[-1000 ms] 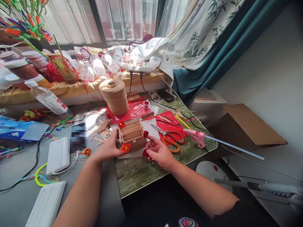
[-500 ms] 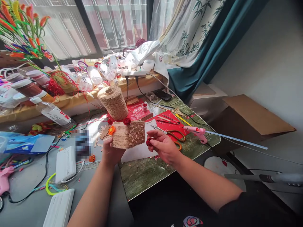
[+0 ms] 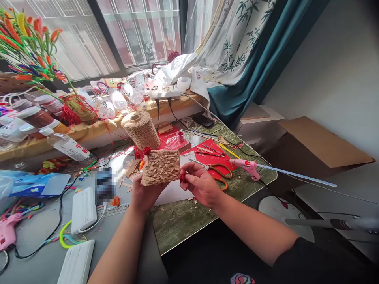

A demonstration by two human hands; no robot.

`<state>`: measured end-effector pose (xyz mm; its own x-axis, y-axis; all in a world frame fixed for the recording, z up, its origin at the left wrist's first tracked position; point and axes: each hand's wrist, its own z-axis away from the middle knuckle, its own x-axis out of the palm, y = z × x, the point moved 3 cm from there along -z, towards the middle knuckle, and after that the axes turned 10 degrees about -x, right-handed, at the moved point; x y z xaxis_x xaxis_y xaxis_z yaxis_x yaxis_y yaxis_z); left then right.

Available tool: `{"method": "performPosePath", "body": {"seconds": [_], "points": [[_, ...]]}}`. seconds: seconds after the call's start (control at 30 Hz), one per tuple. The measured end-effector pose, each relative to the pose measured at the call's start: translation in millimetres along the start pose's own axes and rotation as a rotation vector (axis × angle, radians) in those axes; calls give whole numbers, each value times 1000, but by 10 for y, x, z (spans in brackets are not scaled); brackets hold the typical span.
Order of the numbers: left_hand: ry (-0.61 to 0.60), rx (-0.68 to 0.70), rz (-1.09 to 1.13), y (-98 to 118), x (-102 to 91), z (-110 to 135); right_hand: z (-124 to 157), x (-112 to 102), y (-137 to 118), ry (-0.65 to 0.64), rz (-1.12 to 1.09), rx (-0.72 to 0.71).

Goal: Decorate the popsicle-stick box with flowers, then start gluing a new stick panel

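Observation:
My left hand (image 3: 146,195) grips a small twine-wrapped box (image 3: 162,169) from below and holds it above the table. Pale leaf-shaped chips cover the side that faces me. A dark red rosette (image 3: 147,150) sits on its upper left corner, and an orange bit (image 3: 141,164) shows at its left edge. Between the thumb and fingers of my right hand (image 3: 203,184) is another dark red rosette (image 3: 182,177), close against the box's right edge; I cannot tell if they touch. Scissors (image 3: 220,172) with orange handles lie just beyond my right hand.
A large twine spool (image 3: 141,128) stands behind the box. To the right, a pink glue gun (image 3: 248,167) with a long glue stick lies near the table's edge. Red sheets (image 3: 211,152) carry pencils and sticks. White power banks (image 3: 83,209) lie at left; bottles (image 3: 69,146) line the sill.
The box has turned in my left hand, so its chip-covered side now faces me. The rosette in my right hand has come up to the box's right edge.

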<state>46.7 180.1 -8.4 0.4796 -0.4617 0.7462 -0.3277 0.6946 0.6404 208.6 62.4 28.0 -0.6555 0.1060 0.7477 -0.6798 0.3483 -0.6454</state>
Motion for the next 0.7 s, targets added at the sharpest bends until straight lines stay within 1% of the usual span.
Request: {"method": "performPosePath", "body": {"seconds": [0.2,0.33,0.43,0.5,0.6,0.7], "points": [[0,-6,40,9,-87,-12,-7,31,-9,3,-27,61],[-25,-9,36,27,-144,-13,-19,-62,-10,34,-45,60],[-27,-6,62,59,-172,4,-15,-174,39,94,-62,88],[-24,-30,79,76,-185,13,-11,-229,78,135,-71,113],[-5,-73,96,88,-207,17,-12,-244,107,151,-101,135],[22,-101,96,87,-227,12,-5,-209,102,126,-91,136]]}}
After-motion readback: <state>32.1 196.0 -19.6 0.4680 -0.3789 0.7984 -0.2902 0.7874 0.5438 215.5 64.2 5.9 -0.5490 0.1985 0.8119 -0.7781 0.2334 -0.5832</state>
